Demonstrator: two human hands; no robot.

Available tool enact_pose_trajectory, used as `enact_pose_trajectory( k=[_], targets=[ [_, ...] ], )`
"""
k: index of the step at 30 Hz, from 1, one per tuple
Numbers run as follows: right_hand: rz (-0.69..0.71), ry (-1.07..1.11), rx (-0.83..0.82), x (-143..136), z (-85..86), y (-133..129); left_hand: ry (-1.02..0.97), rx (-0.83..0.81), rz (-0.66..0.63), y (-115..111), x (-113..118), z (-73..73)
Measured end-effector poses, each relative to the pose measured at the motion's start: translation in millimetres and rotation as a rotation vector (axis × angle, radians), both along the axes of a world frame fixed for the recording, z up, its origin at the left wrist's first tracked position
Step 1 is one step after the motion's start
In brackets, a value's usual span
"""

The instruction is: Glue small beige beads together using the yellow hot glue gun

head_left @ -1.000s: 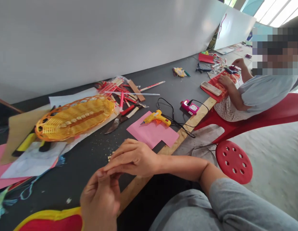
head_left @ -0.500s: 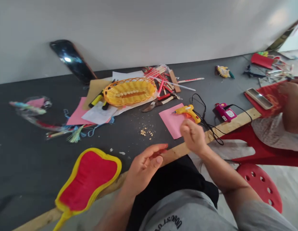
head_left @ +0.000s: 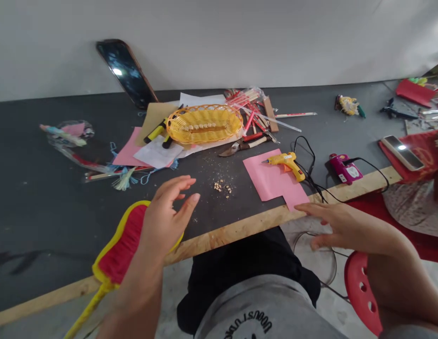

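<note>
My left hand [head_left: 169,212] is raised over the front of the table, fingers apart and nothing in it. It partly covers a red fan-shaped piece [head_left: 122,247] with a yellow fuzzy border and a yellow handle. Small pale bits [head_left: 222,187] lie scattered to the right of that hand. My right hand [head_left: 334,223] is open and empty near the wooden table edge, its fingertips close to a corner of the pink paper [head_left: 263,181]. On that paper rests a yellow glue gun [head_left: 287,165], its black cord trailing right.
Behind lie a yellow woven basket [head_left: 205,129], pruning shears [head_left: 243,145] and a bundle of red-and-white sticks [head_left: 243,100]. A phone [head_left: 129,73] leans on the wall. To the right are a magenta power socket [head_left: 345,168] and another phone [head_left: 402,153]. A red stool [head_left: 363,287] stands below.
My left hand has moved left, over the red piece. My right hand has opened from a closed shape and moved right and down, away from the glue gun. The camera view has shifted slightly.
</note>
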State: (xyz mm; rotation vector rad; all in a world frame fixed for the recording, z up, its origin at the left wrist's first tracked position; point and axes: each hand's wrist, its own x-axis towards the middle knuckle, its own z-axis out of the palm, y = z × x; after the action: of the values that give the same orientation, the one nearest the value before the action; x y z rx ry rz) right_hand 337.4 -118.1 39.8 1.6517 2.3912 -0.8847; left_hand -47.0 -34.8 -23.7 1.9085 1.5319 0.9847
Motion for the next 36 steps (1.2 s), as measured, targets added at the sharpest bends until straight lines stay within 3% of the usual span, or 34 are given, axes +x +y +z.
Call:
enact_pose_trajectory(
  k=[3, 5, 8, 15, 20, 28, 33, 36],
  targets=[
    [-0.083, 0.032, 0.100, -19, -0.1, 23, 0.193, -0.013, -0.048, 9, 4, 4.2],
    [-0.025, 0.109, 0.227, -38, -5.5, 45, 0.319, 0.010, -0.132, 18, 10, 2.2],
    [0.102, 0.192, 0.270, -69, -20.4, 80, 0.516, -0.008, -0.278, 32, 20, -7.9],
    [0.130, 0.164, 0.237, -133, -57.0, 136, 0.552, 0.063, -0.320, 59, 36, -27.6],
    [0.192, 0.105, 0.156, -154, -69.0, 148, 0.346, 0.115, -0.231, 69, 37, -30.9],
    [0.247, 0.047, 0.178, -155, -78.7, 149, 0.109, 0.159, -0.072, 65, 39, -35.5],
    [0.193, 0.183, 0.151, -152, -82.8, 149, 0.067, 0.151, -0.032, 67, 42, -37.8],
    [0.141, 0.382, 0.164, -144, -71.3, 148, 0.121, 0.208, -0.030, 69, 39, -36.5]
  ],
)
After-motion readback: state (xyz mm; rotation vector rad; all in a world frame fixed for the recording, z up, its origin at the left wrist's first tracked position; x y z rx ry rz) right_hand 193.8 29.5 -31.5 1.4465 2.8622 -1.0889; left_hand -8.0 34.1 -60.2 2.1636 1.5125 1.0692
